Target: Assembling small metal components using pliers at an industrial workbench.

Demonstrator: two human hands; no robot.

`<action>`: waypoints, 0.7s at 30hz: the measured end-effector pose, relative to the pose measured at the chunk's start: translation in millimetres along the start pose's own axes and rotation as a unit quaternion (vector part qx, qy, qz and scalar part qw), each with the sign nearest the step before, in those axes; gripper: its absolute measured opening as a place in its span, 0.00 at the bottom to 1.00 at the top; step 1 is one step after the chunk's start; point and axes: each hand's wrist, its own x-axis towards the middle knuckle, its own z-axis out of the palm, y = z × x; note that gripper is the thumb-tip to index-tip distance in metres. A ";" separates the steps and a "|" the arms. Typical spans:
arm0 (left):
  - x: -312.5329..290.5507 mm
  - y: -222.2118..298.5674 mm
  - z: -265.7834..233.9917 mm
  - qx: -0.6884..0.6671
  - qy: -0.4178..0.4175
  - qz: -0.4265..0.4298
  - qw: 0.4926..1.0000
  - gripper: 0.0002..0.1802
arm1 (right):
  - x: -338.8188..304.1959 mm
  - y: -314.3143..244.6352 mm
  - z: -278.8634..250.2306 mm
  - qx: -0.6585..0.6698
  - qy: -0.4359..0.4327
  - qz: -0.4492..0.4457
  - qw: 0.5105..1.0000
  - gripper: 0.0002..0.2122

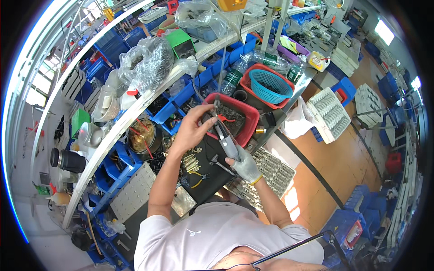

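My right hand (pixel 247 167), in a white glove with a yellow cuff edge, is wrapped round the grey body of a slim handheld power tool (pixel 229 147). The tool slants away from me, its dark front part reaching over the near side of a red plastic tub (pixel 248 128). My bare left hand (pixel 192 125) is at the tool's far end, thumb and forefinger curled toward each other beside a small metal piece (pixel 217 104). What those fingers pinch is too small to make out. Inside the tub are many small dark parts and a red-handled item (pixel 226 118).
Pliers with yellow handles (pixel 199 179), a hammer-like metal tool (pixel 221 165) and brass-coloured pins (pixel 191 162) lie on the dark bench. Beyond the tub stand a blue basket (pixel 271 86) and a plastic bottle (pixel 232 79). A tray of metal parts (pixel 271 174) sits at right.
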 end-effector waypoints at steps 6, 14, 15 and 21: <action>-13.9 -2.7 29.6 -0.085 -0.103 -0.106 0.985 0.15 | -38.5 17.7 6.3 -0.005 0.047 -0.026 0.999 0.23; -25.6 19.7 35.1 -0.262 -0.175 -0.093 0.945 0.16 | -42.0 15.6 -16.3 0.347 -0.143 0.052 0.925 0.29; -23.8 21.3 33.0 -0.307 -0.185 -0.076 0.930 0.16 | -42.5 8.4 -16.1 0.346 -0.145 0.051 0.926 0.32; -23.6 44.8 14.3 -0.208 -0.102 -0.034 0.972 0.16 | -37.7 -53.6 -9.9 0.235 -0.080 0.064 0.967 0.29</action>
